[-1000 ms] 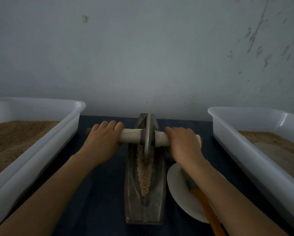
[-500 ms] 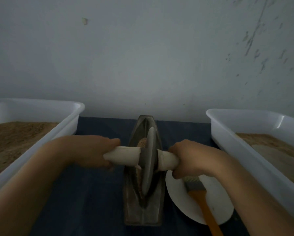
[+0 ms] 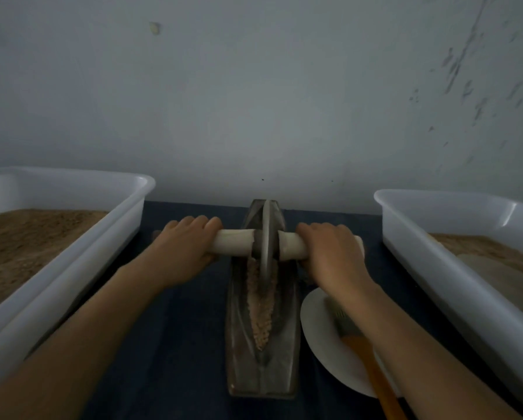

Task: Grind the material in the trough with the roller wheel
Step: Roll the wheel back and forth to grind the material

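Note:
A dark metal boat-shaped trough [image 3: 239,353] lies lengthwise on the dark blue table. Pale coarse material [image 3: 261,310] fills its groove. The metal roller wheel [image 3: 265,237] stands upright in the trough's far end, on a pale wooden axle handle [image 3: 233,242] that runs left to right. My left hand [image 3: 181,250] grips the left part of the handle. My right hand [image 3: 330,253] grips the right part. Both arms reach forward over the table.
A white plastic tub [image 3: 81,247] with brown powder stands at the left, another white tub [image 3: 436,247] with brownish material at the right. A white plate [image 3: 318,338] with an orange-handled brush [image 3: 372,368] lies right of the trough, under my right forearm. A grey wall rises just behind.
The wheel rolled from the trough's far end toward me, then back to the far end. Both hands kept their grip on the handle and moved with it.

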A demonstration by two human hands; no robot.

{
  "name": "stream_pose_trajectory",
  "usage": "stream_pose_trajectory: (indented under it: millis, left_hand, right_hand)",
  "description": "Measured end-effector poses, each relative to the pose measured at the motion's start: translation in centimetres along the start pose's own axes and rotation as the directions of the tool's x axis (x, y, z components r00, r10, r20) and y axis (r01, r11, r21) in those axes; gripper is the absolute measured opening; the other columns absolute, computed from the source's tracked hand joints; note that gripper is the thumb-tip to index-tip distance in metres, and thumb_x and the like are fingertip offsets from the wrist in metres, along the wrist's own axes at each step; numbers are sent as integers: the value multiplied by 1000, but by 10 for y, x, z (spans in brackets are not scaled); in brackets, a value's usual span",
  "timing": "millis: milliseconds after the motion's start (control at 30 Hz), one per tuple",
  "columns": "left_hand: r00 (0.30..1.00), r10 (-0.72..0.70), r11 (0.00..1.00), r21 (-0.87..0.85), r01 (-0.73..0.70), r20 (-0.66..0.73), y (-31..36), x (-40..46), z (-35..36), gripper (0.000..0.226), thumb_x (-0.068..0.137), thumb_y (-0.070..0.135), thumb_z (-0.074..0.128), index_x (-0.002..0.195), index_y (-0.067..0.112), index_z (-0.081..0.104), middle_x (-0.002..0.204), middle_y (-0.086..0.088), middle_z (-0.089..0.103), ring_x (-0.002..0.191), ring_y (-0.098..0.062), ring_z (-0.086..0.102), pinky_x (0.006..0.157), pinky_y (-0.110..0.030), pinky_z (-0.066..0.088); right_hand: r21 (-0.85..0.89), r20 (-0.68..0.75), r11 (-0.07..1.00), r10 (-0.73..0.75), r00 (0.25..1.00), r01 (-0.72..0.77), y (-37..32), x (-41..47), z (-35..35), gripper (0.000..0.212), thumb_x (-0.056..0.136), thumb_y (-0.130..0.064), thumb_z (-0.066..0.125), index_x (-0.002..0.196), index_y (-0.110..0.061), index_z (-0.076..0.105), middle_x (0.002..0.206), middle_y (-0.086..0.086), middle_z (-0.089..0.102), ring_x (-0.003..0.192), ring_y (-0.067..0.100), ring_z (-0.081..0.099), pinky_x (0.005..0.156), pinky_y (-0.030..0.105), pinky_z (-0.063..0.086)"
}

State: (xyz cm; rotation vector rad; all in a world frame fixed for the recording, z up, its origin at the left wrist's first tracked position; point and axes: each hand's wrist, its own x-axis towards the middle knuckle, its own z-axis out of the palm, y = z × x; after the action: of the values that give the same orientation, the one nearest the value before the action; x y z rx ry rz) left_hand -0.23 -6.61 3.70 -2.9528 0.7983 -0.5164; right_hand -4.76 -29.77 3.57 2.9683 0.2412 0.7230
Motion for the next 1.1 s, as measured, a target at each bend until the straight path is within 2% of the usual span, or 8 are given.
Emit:
stream_pose_trajectory:
  millis: [133, 200, 400, 567, 767, 900, 1000, 1100]
  left_hand:
    - [961, 15, 997, 73, 5, -275, 9, 1, 13, 37, 74, 24, 73, 106, 15, 56, 99, -5, 57, 88, -26, 55, 75, -36, 40]
    - [962, 17, 998, 70, 3, -274, 9, 0, 10, 34, 76, 24, 71, 105, 16, 55, 98, -4, 58, 88, -24, 55, 74, -34, 38]
    - [996, 52, 998, 15, -54, 73, 2, -4, -18, 31, 82, 40, 57, 106, 27, 43, 107, 6, 58, 97, -15, 58, 73, -27, 40]
    - [915, 107, 994, -40, -99, 390, 10, -14, -50, 36, 75, 48, 65, 104, 36, 48, 100, 12, 58, 88, -7, 53, 76, -23, 40]
    - [849, 151, 982, -176, -71, 506, 10, -15, -55, 25, 78, 34, 66, 100, 31, 54, 90, 15, 57, 82, -2, 55, 68, -13, 41]
    - [929, 68, 990, -139, -18, 363, 8, -9, -38, 29, 79, 36, 64, 105, 30, 52, 99, 10, 60, 89, -8, 57, 71, -21, 43]
    - [995, -17, 1000, 18, 16, 103, 6, 0, -14, 33, 82, 39, 59, 109, 25, 45, 109, 4, 57, 101, -18, 56, 75, -29, 36]
    - [990, -37, 996, 73, 47, -132, 5, 7, 4, 35, 82, 40, 60, 108, 23, 43, 108, 1, 53, 100, -20, 52, 76, -30, 29]
  right_hand:
    - [65, -50, 997, 34, 998, -31, 5, 1, 11, 20, 83, -31, 63, 96, -23, 50, 96, -3, 60, 89, 18, 52, 71, 29, 23]
    - [63, -24, 998, 31, 999, -29, 5, 0, 8, 20, 84, -32, 62, 97, -23, 50, 97, -4, 60, 90, 17, 53, 72, 29, 25]
    - [72, 236, 997, -12, 972, -5, 1, -7, -19, 16, 86, -29, 58, 98, -22, 53, 97, -2, 62, 80, 15, 55, 55, 22, 25]
    - [119, 527, 993, -71, 847, 9, -3, -22, -50, 12, 81, -31, 65, 82, -26, 53, 85, -5, 59, 80, 13, 58, 56, 22, 38]
    - [112, 631, 993, -95, 770, 31, -4, -19, -60, 24, 81, -29, 66, 102, -20, 60, 88, -3, 60, 77, 11, 57, 52, 16, 37]
    - [55, 536, 998, -42, 843, 14, -2, -6, -41, 19, 84, -29, 63, 101, -21, 59, 102, 0, 63, 87, 16, 60, 60, 22, 36]
    - [72, 302, 997, 3, 953, -26, 1, -2, -23, 13, 85, -28, 60, 88, -25, 47, 95, -2, 62, 76, 15, 52, 57, 23, 28]
    - [19, 29, 999, 33, 999, -33, 5, -1, -2, 12, 87, -28, 57, 91, -24, 46, 97, -3, 61, 87, 18, 55, 68, 28, 22]
